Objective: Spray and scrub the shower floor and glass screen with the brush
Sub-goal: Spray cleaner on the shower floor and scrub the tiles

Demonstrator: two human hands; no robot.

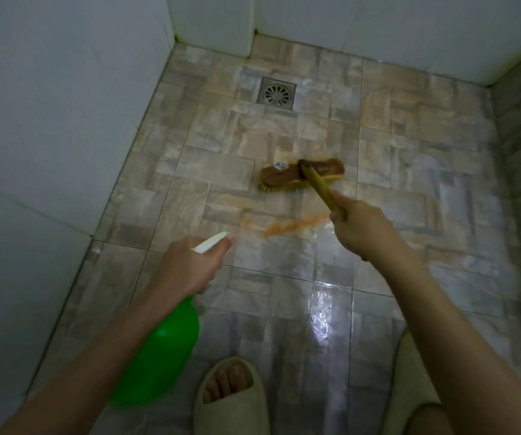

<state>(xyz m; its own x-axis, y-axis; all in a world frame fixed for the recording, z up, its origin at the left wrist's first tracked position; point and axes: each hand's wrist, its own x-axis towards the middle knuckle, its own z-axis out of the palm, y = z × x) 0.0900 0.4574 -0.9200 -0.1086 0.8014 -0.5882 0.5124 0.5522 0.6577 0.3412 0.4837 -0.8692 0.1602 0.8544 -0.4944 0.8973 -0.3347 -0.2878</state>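
Right hand (pixel 359 227) grips brush (pixel 303 175) handle, bristles on mid-floor (pixel 410 171) to scrub | left hand (pixel 187 265) grips bottle (pixel 162 350), nozzle aimed at orange streak (pixel 284 226); near front edge

Shower stall, counted by kind.
One scrubbing brush (pixel 301 176), one green spray bottle (pixel 165 350), one square floor drain (pixel 276 93), one orange streak (pixel 287 226); two hands, the left hand (pixel 187 268) and the right hand (pixel 363 227); two beige slippers, the left slipper (pixel 231 412) and the right slipper (pixel 410 387).
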